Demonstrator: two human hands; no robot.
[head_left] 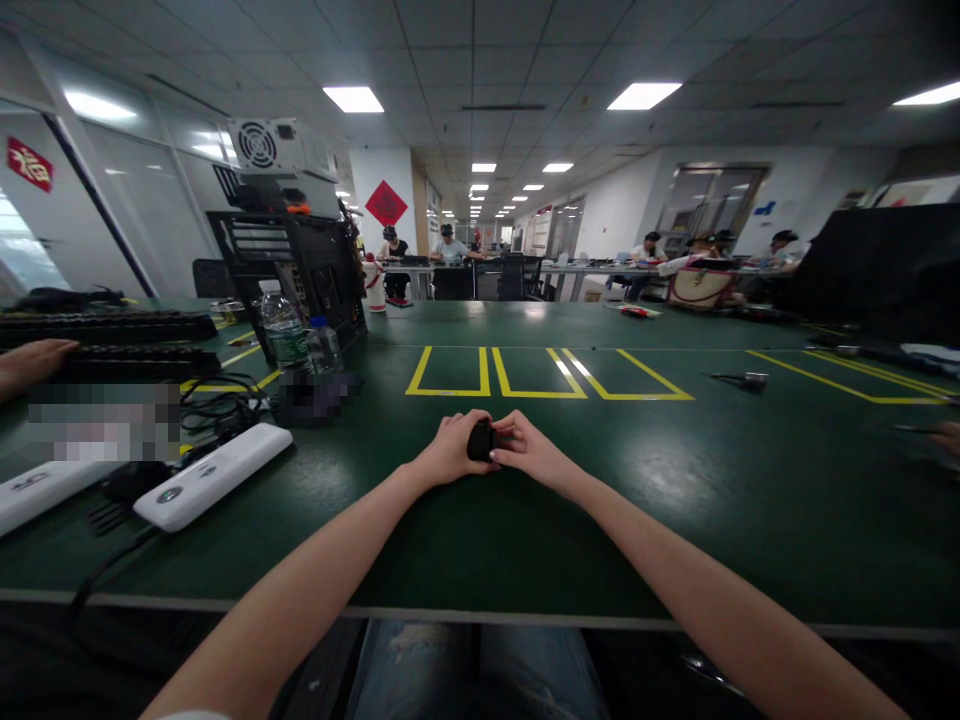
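A small black object with rounded edges (480, 441) is held between my two hands, above the green table (630, 530). It looks like a little case, but I cannot make out its exact kind. My left hand (448, 450) is closed round its left side, thumb on the near top. Fingertips of my right hand (531, 448) press against its right side. Just beyond my hands, yellow tape outlines (499, 394) mark the tabletop.
Left of me lie two white power strips (217, 478), tangled black cables (217, 405) and plastic bottles (283, 330) beside an open computer frame (330, 280). A screwdriver-like tool (742, 380) lies to the right. Another person's hand (34, 365) rests at far left.
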